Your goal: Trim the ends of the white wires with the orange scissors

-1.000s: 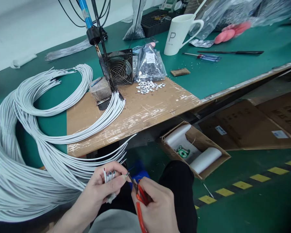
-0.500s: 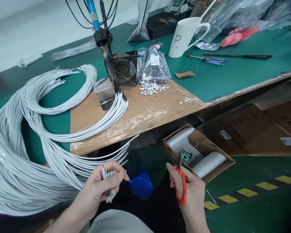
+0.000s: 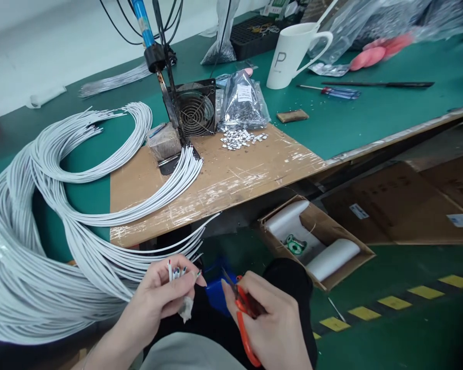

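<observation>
My left hand [image 3: 165, 293] is closed around several white cable ends [image 3: 171, 271], whose stripped tips show small red, dark and green wires. A crumpled whitish scrap [image 3: 185, 309] pokes out beneath its fingers. In my right hand [image 3: 272, 318] is a pair of scissors [image 3: 244, 329] with red-orange handles, the dark blades pointing up and left toward the held cable ends without touching them. Behind my left hand, a bundle of long white cables [image 3: 139, 262] hangs over the table edge; more cable coils [image 3: 11, 267] lie to the left.
A soldering iron on a stand [image 3: 165, 97] rises beside a small fan [image 3: 196, 110]. Small metal pieces [image 3: 241, 139] lie on the cardboard sheet [image 3: 231, 180]. A white mug [image 3: 289, 59] and a screwdriver [image 3: 339, 93] are farther right. Below sits an open carton [image 3: 343, 277].
My right hand has moved left and slightly down with the scissors, closer to my left hand. The blades now tilt left. My left hand has barely moved and keeps its cable ends.
</observation>
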Motion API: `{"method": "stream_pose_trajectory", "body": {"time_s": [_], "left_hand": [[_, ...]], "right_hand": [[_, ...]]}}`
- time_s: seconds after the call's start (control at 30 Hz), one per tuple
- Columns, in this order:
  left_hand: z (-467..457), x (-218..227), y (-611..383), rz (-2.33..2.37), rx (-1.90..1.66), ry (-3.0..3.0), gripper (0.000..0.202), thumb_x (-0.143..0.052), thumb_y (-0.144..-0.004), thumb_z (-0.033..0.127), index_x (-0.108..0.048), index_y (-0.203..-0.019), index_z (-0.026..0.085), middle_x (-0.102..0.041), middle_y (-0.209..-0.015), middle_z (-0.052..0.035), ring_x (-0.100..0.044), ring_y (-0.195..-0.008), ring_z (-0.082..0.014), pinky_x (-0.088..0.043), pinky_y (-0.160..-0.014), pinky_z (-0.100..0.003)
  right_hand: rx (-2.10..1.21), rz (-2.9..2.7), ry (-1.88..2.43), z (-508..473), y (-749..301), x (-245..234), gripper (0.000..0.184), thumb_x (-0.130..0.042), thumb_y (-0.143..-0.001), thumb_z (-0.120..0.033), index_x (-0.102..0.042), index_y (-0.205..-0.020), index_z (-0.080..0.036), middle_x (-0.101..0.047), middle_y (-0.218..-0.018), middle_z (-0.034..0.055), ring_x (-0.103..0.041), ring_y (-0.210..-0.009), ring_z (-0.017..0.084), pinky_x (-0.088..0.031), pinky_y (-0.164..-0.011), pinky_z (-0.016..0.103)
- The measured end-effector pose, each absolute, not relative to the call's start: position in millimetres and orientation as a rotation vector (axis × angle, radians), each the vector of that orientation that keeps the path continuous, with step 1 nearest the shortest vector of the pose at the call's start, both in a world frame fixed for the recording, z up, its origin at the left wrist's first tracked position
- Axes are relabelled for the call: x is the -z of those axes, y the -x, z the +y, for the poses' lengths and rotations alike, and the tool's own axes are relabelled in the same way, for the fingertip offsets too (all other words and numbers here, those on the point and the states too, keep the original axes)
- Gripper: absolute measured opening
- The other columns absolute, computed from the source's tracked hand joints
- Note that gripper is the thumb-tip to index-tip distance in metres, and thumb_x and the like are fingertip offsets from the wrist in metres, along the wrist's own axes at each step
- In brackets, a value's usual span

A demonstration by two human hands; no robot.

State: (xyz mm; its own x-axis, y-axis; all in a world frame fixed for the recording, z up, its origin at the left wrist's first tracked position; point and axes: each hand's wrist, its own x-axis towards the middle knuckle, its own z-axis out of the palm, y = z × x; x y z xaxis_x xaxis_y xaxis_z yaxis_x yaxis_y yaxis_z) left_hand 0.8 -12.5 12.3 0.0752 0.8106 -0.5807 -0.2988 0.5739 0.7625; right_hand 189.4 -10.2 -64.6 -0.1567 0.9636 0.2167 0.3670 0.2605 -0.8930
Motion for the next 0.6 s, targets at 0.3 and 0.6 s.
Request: {"method": "stream_pose_trajectory", "body": {"time_s": [0.3, 0.6], "left_hand": [[-13.0, -10.0, 0.9, 1.192, -0.915, -0.52, 0.028, -0.088, -0.082, 0.04, -0.076, -0.082, 0.014, -0.061, -0.065, 0.0029, -0.017, -0.04, 0.0017, -0.007, -0.038, -0.016], [-13.2, -16.9, -2.7, 1.296, -0.869, -0.525, 0.038, -0.092, -0.073, 0.047, -0.075, -0.08, 0.014, -0.052, -0.057, 0.0063, -0.014, -0.042, 0.0003, -0.006, -0.04, -0.018]], "right_hand": [[-0.654, -1.922, 1.171, -13.2, -186.2, 58.0, 0.035, -0.057, -0.086, -0.008, -0.036, -0.063, -0.023, -0.035, -0.062, -0.0052, -0.033, -0.054, 0.01, -0.028, -0.049, 0.024], [-0.642, -1.91, 1.139, -14.1, -185.5, 58.9, 0.032, -0.055, -0.084, -0.007, -0.036, -0.063, -0.023, -0.036, -0.061, -0.005, -0.031, -0.053, 0.01, -0.028, -0.048, 0.024]]}}
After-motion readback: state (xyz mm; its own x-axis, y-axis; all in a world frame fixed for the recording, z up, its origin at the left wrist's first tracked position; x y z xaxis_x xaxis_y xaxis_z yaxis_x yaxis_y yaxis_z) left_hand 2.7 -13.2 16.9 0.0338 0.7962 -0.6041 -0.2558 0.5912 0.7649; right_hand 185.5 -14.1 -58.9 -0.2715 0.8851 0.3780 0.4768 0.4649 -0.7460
